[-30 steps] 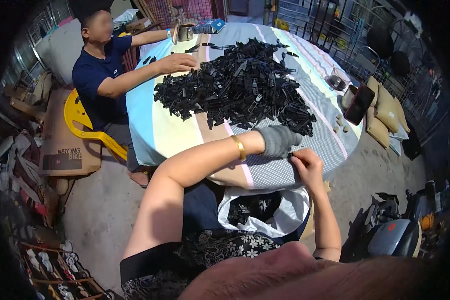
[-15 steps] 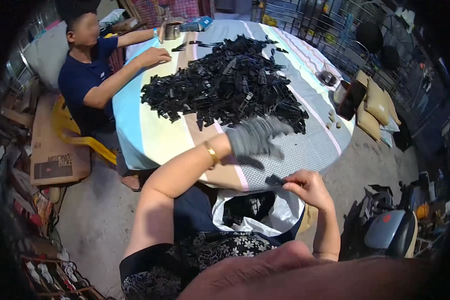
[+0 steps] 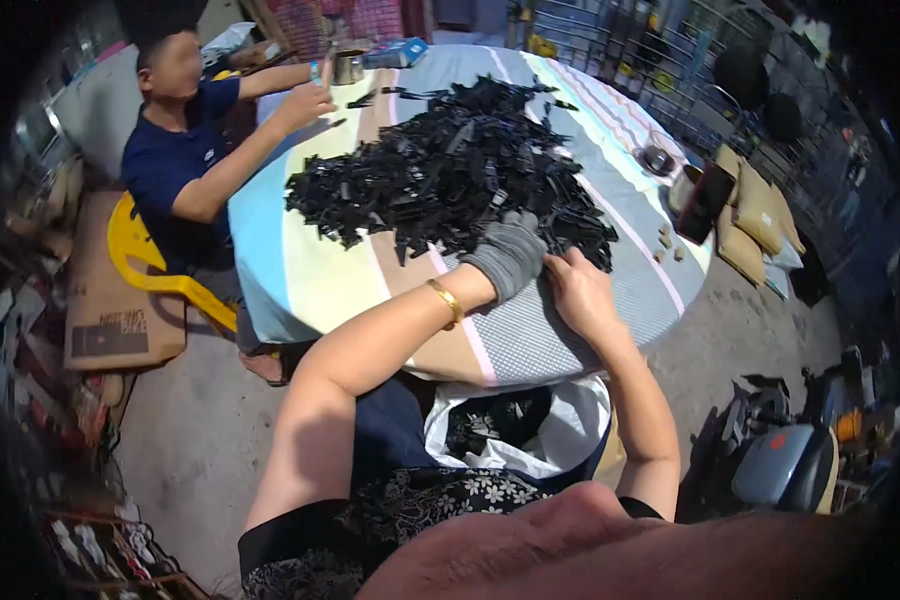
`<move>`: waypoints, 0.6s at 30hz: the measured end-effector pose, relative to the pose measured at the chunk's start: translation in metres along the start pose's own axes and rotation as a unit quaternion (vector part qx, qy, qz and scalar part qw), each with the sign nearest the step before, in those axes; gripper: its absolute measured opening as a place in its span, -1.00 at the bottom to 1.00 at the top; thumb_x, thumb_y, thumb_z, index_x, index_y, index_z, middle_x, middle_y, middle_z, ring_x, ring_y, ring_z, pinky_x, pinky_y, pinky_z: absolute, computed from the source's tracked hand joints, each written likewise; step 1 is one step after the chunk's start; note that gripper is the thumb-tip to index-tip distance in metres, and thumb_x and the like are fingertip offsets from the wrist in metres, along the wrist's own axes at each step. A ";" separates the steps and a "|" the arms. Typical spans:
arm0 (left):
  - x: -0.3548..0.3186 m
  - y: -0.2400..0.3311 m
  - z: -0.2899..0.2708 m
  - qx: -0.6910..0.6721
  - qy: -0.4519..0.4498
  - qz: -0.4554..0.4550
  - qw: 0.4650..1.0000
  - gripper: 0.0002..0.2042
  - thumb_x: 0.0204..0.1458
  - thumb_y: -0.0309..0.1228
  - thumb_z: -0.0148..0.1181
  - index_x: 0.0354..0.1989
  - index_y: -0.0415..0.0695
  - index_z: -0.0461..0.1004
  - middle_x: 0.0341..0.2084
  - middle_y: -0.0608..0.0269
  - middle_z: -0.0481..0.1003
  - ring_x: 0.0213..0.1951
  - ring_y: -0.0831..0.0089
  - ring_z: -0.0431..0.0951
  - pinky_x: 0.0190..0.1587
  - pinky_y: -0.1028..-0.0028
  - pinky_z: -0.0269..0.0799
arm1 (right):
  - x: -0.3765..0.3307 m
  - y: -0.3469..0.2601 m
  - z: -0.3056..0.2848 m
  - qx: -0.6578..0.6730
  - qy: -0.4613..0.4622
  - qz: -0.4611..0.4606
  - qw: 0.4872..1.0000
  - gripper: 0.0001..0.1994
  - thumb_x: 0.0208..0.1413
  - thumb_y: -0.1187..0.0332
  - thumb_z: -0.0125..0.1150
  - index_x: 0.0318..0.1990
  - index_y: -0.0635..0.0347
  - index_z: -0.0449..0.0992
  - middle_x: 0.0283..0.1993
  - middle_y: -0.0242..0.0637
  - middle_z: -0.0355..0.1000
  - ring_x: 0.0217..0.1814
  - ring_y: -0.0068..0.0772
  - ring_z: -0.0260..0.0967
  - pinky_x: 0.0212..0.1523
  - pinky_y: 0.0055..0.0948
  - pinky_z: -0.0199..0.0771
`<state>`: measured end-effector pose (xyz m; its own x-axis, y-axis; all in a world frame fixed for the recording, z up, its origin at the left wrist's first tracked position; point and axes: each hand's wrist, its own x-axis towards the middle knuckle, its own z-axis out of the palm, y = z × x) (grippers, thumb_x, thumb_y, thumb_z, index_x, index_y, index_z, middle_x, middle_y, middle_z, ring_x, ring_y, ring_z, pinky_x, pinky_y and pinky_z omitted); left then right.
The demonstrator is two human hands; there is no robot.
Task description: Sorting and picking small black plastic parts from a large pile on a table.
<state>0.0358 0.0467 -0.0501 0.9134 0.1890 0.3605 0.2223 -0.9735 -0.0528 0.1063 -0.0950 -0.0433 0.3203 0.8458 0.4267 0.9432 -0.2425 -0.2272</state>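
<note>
A heap of small black plastic pieces [image 3: 440, 160] covers the middle of the table. At its near edge my left hand [image 3: 510, 258], in a grey glove, has its fingers curled down against the pieces; whatever they grip is hidden. Just right of it is my bare right hand [image 3: 582, 292], thumb and fingers pinched together at the heap's edge. Anything between those fingertips is too small to make out. Below the table edge, at my lap, an open white sack [image 3: 580, 420] contains more black pieces [image 3: 490, 415].
A striped cloth covers the round table [image 3: 310, 290]. Across to the left, a person [image 3: 185, 150] sits on a yellow chair [image 3: 130, 240], arms over the table. A metal cup [image 3: 348, 67] stands far left; small tan pieces [image 3: 667, 242] lie right. A motorbike [image 3: 780, 465] is parked lower right.
Both my hands have moved forward to the heap's near edge, the right one from the table edge, where it held a black piece. The other person's nearer hand has lifted from the cloth.
</note>
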 end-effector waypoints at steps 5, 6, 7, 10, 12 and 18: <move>0.001 -0.019 -0.003 -0.194 0.035 -0.045 0.979 -0.71 -0.12 -0.23 0.12 -0.26 -0.13 0.39 -0.32 -0.03 0.38 -0.25 0.03 0.43 -0.15 0.20 0.36 | -0.007 0.005 -0.003 0.048 0.017 -0.023 0.998 -0.81 -0.17 0.45 0.21 -0.32 0.22 0.47 -0.28 -0.17 0.31 -0.24 -0.05 0.35 -0.27 -0.24 0.37; 0.000 -0.021 -0.007 -0.173 0.050 -0.062 0.982 -0.72 -0.12 -0.25 0.12 -0.25 -0.13 0.38 -0.31 -0.05 0.37 -0.26 0.02 0.44 -0.18 0.19 0.37 | -0.006 0.006 0.000 0.060 0.026 -0.039 0.997 -0.82 -0.17 0.46 0.22 -0.33 0.23 0.47 -0.28 -0.16 0.31 -0.25 -0.05 0.35 -0.27 -0.24 0.37; 0.000 -0.019 -0.009 -0.155 0.066 -0.074 0.983 -0.72 -0.12 -0.27 0.12 -0.25 -0.13 0.38 -0.30 -0.06 0.36 -0.27 0.02 0.44 -0.21 0.18 0.38 | -0.005 0.008 0.002 0.069 0.035 -0.051 0.996 -0.82 -0.18 0.47 0.22 -0.34 0.24 0.46 -0.29 -0.15 0.31 -0.26 -0.05 0.35 -0.27 -0.24 0.37; 0.005 -0.013 0.007 -0.024 0.037 -0.108 0.993 -0.78 -0.11 -0.37 0.08 -0.25 -0.10 0.37 -0.28 0.02 0.36 -0.27 0.10 0.47 -0.28 0.18 0.40 | -0.004 -0.001 -0.005 0.060 0.012 -0.057 0.997 -0.85 -0.17 0.42 0.24 -0.39 0.23 0.46 -0.39 -0.19 0.32 -0.31 -0.08 0.35 -0.33 -0.24 0.35; 0.009 -0.013 0.010 -0.026 0.011 -0.103 0.994 -0.76 -0.07 -0.43 -0.02 -0.18 -0.12 0.35 -0.27 0.04 0.37 -0.25 0.15 0.46 -0.26 0.22 0.40 | -0.012 0.000 -0.002 0.041 0.016 -0.071 0.997 -0.83 -0.15 0.40 0.23 -0.35 0.19 0.48 -0.42 -0.20 0.32 -0.33 -0.13 0.34 -0.36 -0.24 0.36; -0.003 -0.017 -0.012 -0.073 0.095 -0.099 0.988 -0.72 -0.05 -0.48 -0.09 -0.11 -0.19 0.35 -0.28 0.00 0.41 -0.24 0.12 0.44 -0.21 0.22 0.38 | -0.014 -0.004 0.000 0.087 0.038 -0.071 0.993 -0.88 -0.11 0.45 0.17 -0.35 0.22 0.46 -0.34 -0.21 0.38 -0.31 -0.11 0.37 -0.33 -0.27 0.38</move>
<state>0.0253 0.0611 -0.0387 0.7734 0.3640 0.5191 0.3268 -0.9305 0.1655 0.0980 -0.1057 -0.0481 0.1962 0.8262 0.5282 0.9521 -0.0316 -0.3042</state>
